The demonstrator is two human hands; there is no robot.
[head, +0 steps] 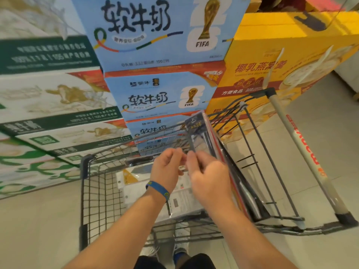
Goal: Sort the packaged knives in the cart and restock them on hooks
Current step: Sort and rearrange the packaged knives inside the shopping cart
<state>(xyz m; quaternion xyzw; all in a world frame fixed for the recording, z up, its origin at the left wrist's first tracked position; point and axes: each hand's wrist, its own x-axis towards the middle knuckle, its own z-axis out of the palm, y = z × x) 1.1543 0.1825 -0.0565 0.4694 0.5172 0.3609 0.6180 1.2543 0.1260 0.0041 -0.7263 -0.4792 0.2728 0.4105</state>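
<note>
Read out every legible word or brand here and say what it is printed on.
"软牛奶": blue milk boxes, on each one in the stack.
"FIFA": the same blue boxes, under the trophy picture.
"椰乳燕窝羹": yellow box.
"方便食品": red band on that yellow box.
Too blurred to read: fine print on the green-and-white boxes, the knife package label, red lettering on the cart handle.

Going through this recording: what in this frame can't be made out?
- Head view: the print on the held knife package is blurred, so brand and knife type are unreadable.
- Its lower end is covered by the left hand and right hand gripping it. One pack or several is unclear.
- Packages in the cart lie partly behind the forearms, so the count is unknown.
- Hooks: none in frame.
</note>
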